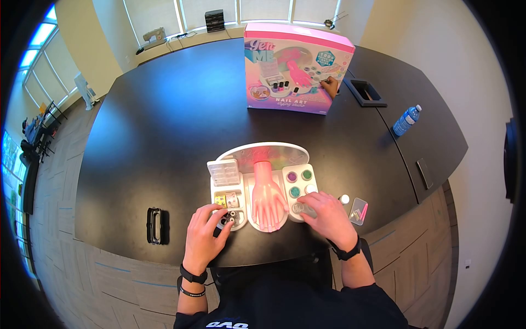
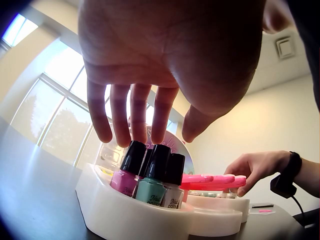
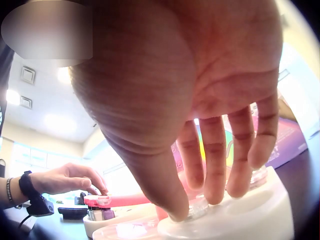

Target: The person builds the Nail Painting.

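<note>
A pink model hand (image 1: pixel 266 200) lies palm down in the middle of a white nail set (image 2: pixel 135 215). My left hand (image 1: pixel 204 237) hovers with loosely extended fingers at the black caps of several polish bottles (image 2: pixel 151 191) in the set's left part; whether the fingertips touch them I cannot tell. At the right part, my right hand (image 1: pixel 331 216) has thumb and fingers around a small clear pot (image 3: pixel 198 207). Glitter pots, purple (image 1: pixel 292 176) and green (image 1: pixel 307 174), sit behind it. Yellow and pink rolls (image 1: pixel 226 199) lie beyond my left fingers.
A pink nail art box (image 1: pixel 296 71) stands at the back. Right of the set are a white-capped item (image 1: pixel 344 199) and a small clear tray (image 1: pixel 358 211); farther off are a water bottle (image 1: pixel 407 120) and a table socket (image 1: pixel 364 93). A black object (image 1: pixel 158 226) lies left.
</note>
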A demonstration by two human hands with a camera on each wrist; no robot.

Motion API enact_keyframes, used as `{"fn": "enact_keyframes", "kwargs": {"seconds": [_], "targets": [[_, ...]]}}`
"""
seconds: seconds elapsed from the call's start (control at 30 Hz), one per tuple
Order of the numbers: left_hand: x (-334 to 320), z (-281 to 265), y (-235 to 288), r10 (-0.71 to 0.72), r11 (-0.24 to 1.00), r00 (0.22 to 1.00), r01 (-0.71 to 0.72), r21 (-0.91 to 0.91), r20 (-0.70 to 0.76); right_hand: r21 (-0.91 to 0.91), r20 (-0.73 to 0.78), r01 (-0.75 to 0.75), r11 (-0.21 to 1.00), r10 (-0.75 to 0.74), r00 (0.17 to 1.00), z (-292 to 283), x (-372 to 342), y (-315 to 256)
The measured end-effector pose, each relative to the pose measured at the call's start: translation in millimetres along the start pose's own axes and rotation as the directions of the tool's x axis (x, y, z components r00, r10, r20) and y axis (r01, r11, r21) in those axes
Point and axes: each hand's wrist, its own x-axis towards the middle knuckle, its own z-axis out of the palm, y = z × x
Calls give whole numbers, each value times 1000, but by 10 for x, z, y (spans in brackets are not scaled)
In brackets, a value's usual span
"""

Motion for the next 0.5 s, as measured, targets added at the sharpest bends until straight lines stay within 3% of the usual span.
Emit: {"fn": "enact_keyframes", "kwargs": {"seconds": [0.1, 0.4, 0.47, 0.5], "targets": [[6, -6, 2, 2, 1000, 1000, -2, 2, -2, 28, 34, -31, 999, 30, 999, -59, -14, 35], [16, 15, 3, 10, 1000, 1000, -10, -11, 3, 61, -57, -133, 989, 137, 989, -252, -89, 271], [15, 12, 11, 9, 1000, 1000, -9, -16, 7, 52, -84, -218, 974, 222, 971, -290, -132, 364], [19, 8, 17, 10, 1000, 1000, -10, -15, 6, 81, -16, -321, 944, 323, 946, -354, -136, 385]]}}
